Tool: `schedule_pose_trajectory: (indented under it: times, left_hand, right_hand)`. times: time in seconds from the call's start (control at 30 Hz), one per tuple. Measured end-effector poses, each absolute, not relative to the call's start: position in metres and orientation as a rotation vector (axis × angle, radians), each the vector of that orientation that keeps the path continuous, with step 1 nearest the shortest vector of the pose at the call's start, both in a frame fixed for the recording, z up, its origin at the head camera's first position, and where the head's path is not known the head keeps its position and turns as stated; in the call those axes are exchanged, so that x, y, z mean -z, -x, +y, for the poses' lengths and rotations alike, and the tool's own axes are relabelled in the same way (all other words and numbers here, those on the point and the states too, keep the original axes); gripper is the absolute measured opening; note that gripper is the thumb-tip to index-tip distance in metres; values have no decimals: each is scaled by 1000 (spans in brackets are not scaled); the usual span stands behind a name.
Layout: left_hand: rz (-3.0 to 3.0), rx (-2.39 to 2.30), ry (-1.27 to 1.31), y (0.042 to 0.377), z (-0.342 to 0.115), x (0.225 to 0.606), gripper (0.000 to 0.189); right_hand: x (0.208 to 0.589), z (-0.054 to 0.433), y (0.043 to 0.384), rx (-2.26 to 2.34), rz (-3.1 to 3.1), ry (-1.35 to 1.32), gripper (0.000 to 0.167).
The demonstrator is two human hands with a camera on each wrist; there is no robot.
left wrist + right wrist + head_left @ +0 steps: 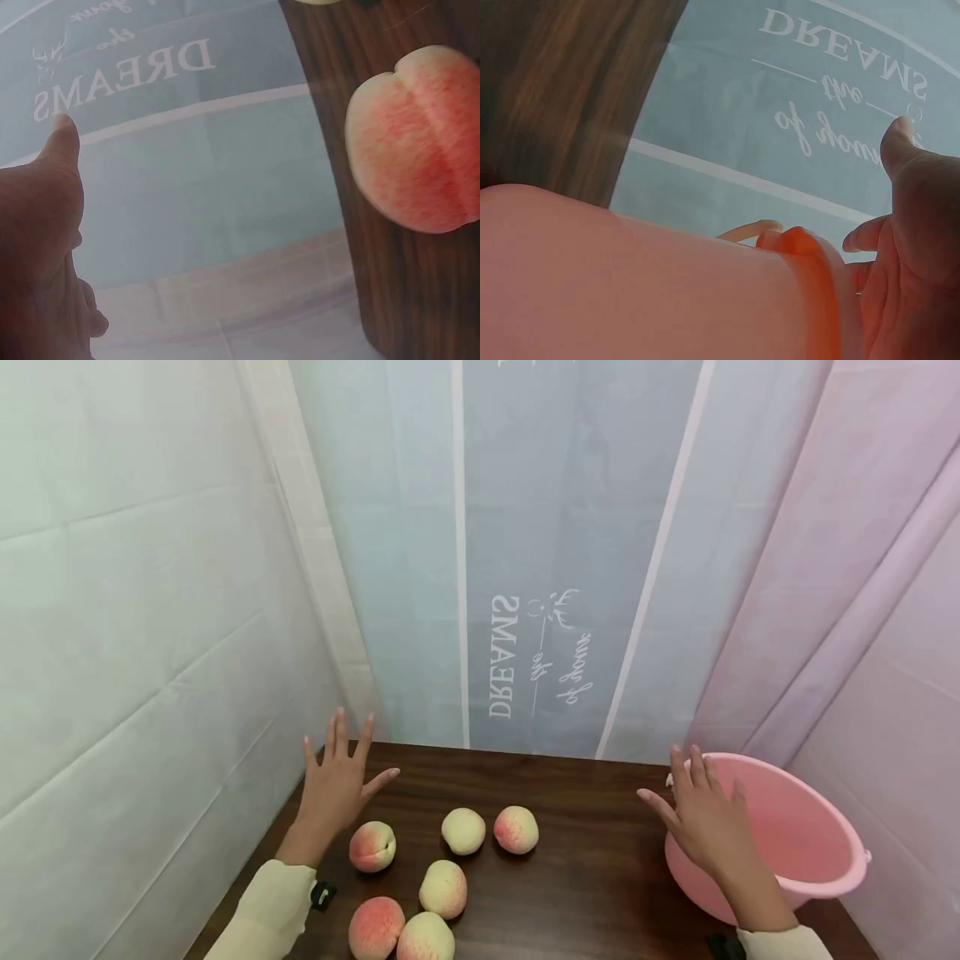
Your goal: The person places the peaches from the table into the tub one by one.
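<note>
Several peaches lie on the dark wooden table: one blushed peach by my left wrist, a pale one and a pink-tinged one toward the middle, others closer to me. My left hand is raised with its fingers spread and holds nothing; the nearest peach shows large in the left wrist view. On the right, my right hand hovers by the near left side of a pink basin, fingers extended, holding nothing. Whether it touches the basin I cannot tell.
A grey-blue curtain printed with white lettering hangs behind the table. White sheeting closes off the left side, and pinkish sheeting stands at the right beyond the basin.
</note>
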State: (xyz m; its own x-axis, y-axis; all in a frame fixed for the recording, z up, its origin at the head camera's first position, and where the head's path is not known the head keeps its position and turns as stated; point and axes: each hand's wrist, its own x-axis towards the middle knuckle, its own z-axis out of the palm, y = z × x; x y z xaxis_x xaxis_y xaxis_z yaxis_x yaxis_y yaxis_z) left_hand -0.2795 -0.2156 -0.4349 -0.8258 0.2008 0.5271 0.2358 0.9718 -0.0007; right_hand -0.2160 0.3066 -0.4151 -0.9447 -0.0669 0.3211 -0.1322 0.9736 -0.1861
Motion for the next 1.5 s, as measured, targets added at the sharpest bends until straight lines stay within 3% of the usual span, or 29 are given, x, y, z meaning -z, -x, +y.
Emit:
schedule_pose_trajectory:
  times: [0.73,1.5]
  left_hand:
    - [-2719,135,236,247,-219,481,96]
    - [-2752,173,249,226,-213,514,87]
  right_hand:
    - [441,305,196,-254,-2700,-103,88]
    - [455,304,188,-197,-2425,-158,48]
